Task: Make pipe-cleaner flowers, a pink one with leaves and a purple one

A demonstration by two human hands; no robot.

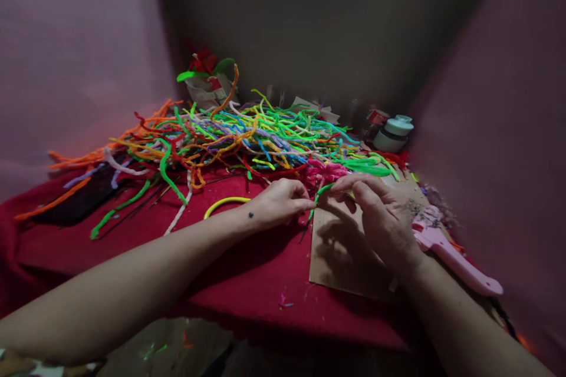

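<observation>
Head view: the left hand (pixel 280 203) pinches a green stem (pixel 323 190) between narrowed fingertips; the right hand (pixel 384 218) has bent fingers at its upper end (grip unclear). From the stem, pink loops (pixel 325 171) lie at 12 o'clock, cardboard (pixel 333 265) at 5, a pink-handled tool (pixel 464 265) at 4.

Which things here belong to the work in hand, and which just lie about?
Likely in use:
- green fuzzy stem, at left hand and right hand
- multicoloured fuzzy stem heap
- bright pink fuzzy bundle

Apparently lying about:
- pink plastic tool
- yellow curved strip
- pale lidded jar
</observation>
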